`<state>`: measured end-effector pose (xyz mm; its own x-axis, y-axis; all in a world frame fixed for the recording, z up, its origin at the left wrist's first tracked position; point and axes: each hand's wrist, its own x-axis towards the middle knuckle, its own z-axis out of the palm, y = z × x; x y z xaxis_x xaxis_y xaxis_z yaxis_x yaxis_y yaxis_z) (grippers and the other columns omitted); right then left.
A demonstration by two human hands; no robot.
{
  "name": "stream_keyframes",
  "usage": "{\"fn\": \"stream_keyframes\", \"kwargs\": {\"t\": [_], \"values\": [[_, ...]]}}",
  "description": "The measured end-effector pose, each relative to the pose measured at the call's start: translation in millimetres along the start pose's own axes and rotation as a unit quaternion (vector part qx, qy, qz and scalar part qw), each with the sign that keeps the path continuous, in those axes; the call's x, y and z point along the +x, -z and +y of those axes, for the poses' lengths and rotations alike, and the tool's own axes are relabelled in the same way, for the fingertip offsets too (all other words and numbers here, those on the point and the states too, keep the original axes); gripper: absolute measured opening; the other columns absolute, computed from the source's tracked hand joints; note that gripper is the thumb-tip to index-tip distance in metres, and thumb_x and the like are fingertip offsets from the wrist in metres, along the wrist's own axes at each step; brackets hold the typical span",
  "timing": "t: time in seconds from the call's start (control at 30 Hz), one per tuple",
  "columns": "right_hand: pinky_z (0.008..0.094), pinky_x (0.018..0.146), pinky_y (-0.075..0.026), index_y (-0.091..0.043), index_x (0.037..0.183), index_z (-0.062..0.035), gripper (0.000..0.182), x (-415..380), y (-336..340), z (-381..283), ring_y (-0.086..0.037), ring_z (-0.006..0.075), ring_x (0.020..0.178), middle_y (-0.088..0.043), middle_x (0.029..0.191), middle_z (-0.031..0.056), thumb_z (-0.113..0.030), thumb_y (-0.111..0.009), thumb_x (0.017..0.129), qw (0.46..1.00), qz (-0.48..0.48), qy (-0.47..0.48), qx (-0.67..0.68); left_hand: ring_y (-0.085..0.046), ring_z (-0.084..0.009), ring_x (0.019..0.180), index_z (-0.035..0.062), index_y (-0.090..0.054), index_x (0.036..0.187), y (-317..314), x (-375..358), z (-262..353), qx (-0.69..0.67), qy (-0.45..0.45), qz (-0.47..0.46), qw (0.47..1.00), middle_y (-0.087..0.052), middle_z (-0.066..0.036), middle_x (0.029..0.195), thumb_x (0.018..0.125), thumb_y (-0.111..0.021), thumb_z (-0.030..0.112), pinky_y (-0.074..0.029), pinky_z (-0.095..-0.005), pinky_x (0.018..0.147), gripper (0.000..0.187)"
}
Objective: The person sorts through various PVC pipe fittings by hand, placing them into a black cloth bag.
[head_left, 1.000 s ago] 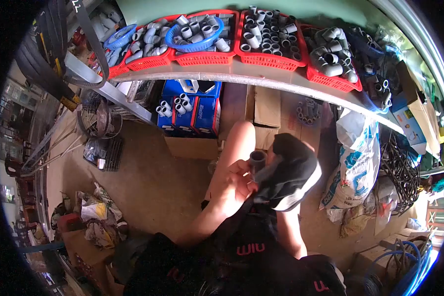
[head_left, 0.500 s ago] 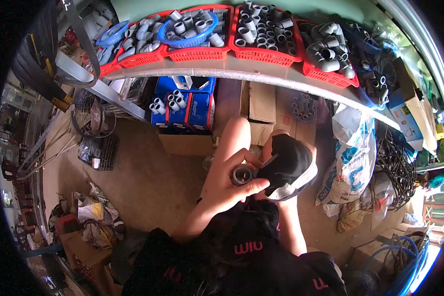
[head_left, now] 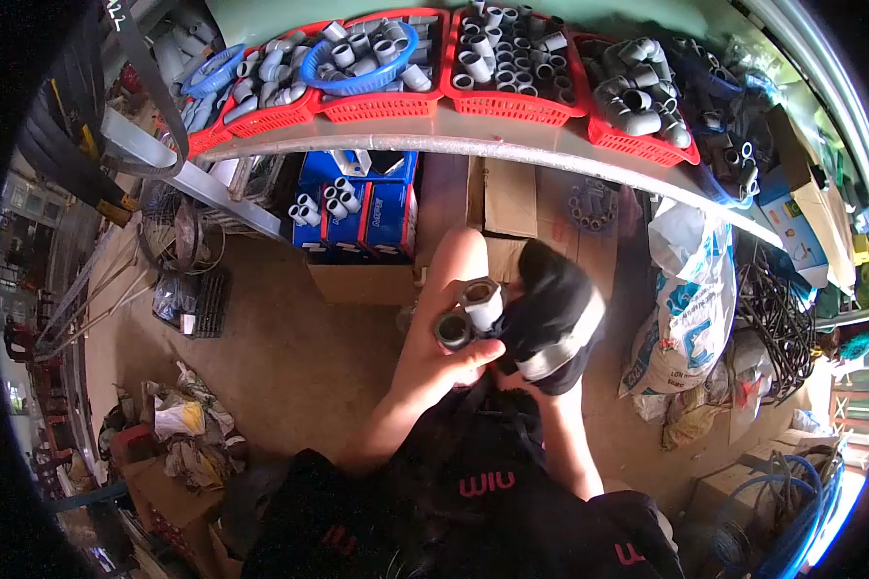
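Note:
On the left, my left hand (head_left: 439, 372) is closed around a dark grey pipe fitting (head_left: 452, 331), its open end facing up. A second, lighter grey pipe fitting (head_left: 483, 303) stands against it, just above my thumb. A black cloth (head_left: 548, 314) with a pale band covers most of my right hand (head_left: 543, 386), its upper part blurred. The cloth is bunched in that hand close beside the lighter fitting, but the fingers are mostly hidden. Both hands are above my lap.
Red baskets (head_left: 517, 106) of grey pipe fittings line the shelf ahead, with a blue basket (head_left: 362, 82) on top of one. Below stand blue boxes (head_left: 362, 217) and a cardboard box (head_left: 510, 198). A white sack (head_left: 686, 309) is at right; crumpled rags (head_left: 188, 420) lie left.
A second, lighter fitting now shows between my hands. My left hand has shifted slightly left and down, and the black cloth has moved left and turned.

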<state>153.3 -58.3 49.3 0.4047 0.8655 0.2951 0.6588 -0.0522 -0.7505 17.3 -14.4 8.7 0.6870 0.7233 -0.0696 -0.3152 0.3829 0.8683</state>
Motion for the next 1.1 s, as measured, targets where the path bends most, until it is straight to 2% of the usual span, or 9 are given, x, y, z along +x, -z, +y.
{"fn": "stream_keyframes", "kwargs": {"t": [0.1, 0.2, 0.33, 0.4, 0.57, 0.67, 0.9, 1.03, 1.1], "values": [[0.0383, 0.096, -0.033, -0.053, 0.106, -0.0006, 0.047, -30.7, -31.8, 16.8, -0.047, 0.0289, 0.107, -0.05, 0.109, 0.014, -0.021, -0.06, 0.064, 0.978, 0.189, 0.026, 0.079, -0.05, -0.0086, 0.079, 0.0024, -0.049, 0.102, -4.0, 3.1, 4.1, 0.152, -0.029, 0.015, 0.988, -0.054, -0.001, 0.09, 0.059, -0.066, 0.001, -0.039, -0.0224, 0.072, 0.046], [0.0356, 0.1, -0.027, -0.045, 0.116, -0.0013, 0.045, -33.4, -21.3, 18.6, -0.042, 0.0181, 0.113, -0.046, 0.118, 0.0089, -0.027, -0.049, 0.08, 0.975, 0.024, -0.045, 0.215, -0.05, -0.007, 0.077, 0.0013, -0.051, 0.098, -4.3, 1.5, 10.5, 0.194, -0.051, -0.018, 0.98, -0.055, 0.0, 0.085, 0.058, -0.065, -0.001, -0.04, -0.0221, 0.07, 0.042], [0.033, 0.093, -0.034, -0.037, 0.12, -0.0038, 0.047, -35.9, -22.9, 25.2, -0.045, 0.021, 0.107, -0.046, 0.113, 0.0136, -0.015, -0.055, 0.079, 0.917, -0.016, -0.023, 0.397, -0.05, -0.0049, 0.065, -0.0004, -0.053, 0.09, -4.5, -6.4, 15.0, 0.281, -0.089, -0.008, 0.955, -0.056, 0.001, 0.068, 0.059, -0.063, -0.002, -0.04, -0.02, 0.059, 0.032], [0.0328, 0.098, -0.03, -0.028, 0.128, -0.0061, 0.076, -36.5, -32.7, 38.6, -0.04, 0.0245, 0.114, -0.04, 0.122, 0.0148, -0.004, -0.07, 0.064, 0.925, -0.021, 0.089, 0.369, -0.05, -0.0037, 0.061, -0.0019, -0.054, 0.087, -5.1, -7.3, 13.8, 0.25, -0.064, 0.016, 0.966, -0.056, 0.0, 0.064, 0.061, -0.063, -0.001, -0.04, -0.0189, 0.053, 0.027], [0.0299, 0.096, -0.033, -0.024, 0.13, -0.0069, 0.08, -38.0, -22.5, 10.0, -0.044, 0.0193, 0.109, -0.041, 0.121, 0.0123, -0.011, -0.071, 0.067, 0.83, -0.006, -0.185, 0.525, -0.055, -0.0055, 0.065, -0.0026, -0.054, 0.088, -6.4, -8.4, 8.1, 0.305, -0.059, 0.029, 0.95, -0.06, -0.003, 0.068, 0.066, -0.065, 0.004, -0.043, -0.0204, 0.054, 0.025], [0.0297, 0.09, -0.037, -0.031, 0.124, -0.0008, 0.078, -38.9, -20.1, 20.6, -0.049, 0.0199, 0.103, -0.046, 0.115, 0.0144, -0.025, -0.073, 0.063, 0.941, 0.059, 0.06, 0.326, -0.059, -0.0088, 0.069, -0.0025, -0.053, 0.091, -12.0, -2.6, 5.5, 0.381, -0.134, 0.01, 0.915, -0.062, -0.006, 0.071, 0.068, -0.065, 0.007, -0.045, -0.0226, 0.058, 0.027], [0.0294, 0.077, -0.043, -0.05, 0.095, 0.0019, 0.043, -47.4, -17.1, 12.5, -0.053, 0.0183, 0.087, -0.054, 0.091, 0.0098, -0.03, -0.06, 0.067, 0.921, 0.182, -0.076, 0.335, -0.052, -0.0091, 0.057, 0.0006, -0.055, 0.092, -10.9, 3.0, -8.4, 0.245, -0.122, -0.075, 0.959, -0.056, 0.001, 0.068, 0.066, -0.07, 0.007, -0.043, -0.0237, 0.054, 0.03], [0.0286, 0.083, -0.041, -0.048, 0.102, -0.0003, 0.034, -41.5, -11.9, 26.8, -0.053, 0.0188, 0.088, -0.053, 0.097, 0.0106, -0.006, -0.054, 0.069, 0.918, 0.125, -0.027, 0.375, -0.058, -0.0112, 0.069, -0.0015, -0.052, 0.105, -7.0, 5.1, -7.1, 0.195, -0.008, -0.102, 0.975, -0.061, -0.004, 0.08, 0.065, -0.072, 0.005, -0.047, -0.0228, 0.06, 0.045], [0.0311, 0.083, -0.041, -0.047, 0.107, -0.0009, 0.043, -43.2, -19.2, 44.5, -0.053, 0.0209, 0.089, -0.054, 0.099, 0.0108, -0.008, -0.058, 0.066, 0.884, 0.14, -0.169, 0.412, -0.057, -0.0108, 0.069, -0.0012, -0.052, 0.106, -12.9, 6.7, 3.6, 0.12, 0.104, -0.082, 0.984, -0.06, -0.005, 0.08, 0.065, -0.074, 0.009, -0.047, -0.0227, 0.059, 0.047]]}}
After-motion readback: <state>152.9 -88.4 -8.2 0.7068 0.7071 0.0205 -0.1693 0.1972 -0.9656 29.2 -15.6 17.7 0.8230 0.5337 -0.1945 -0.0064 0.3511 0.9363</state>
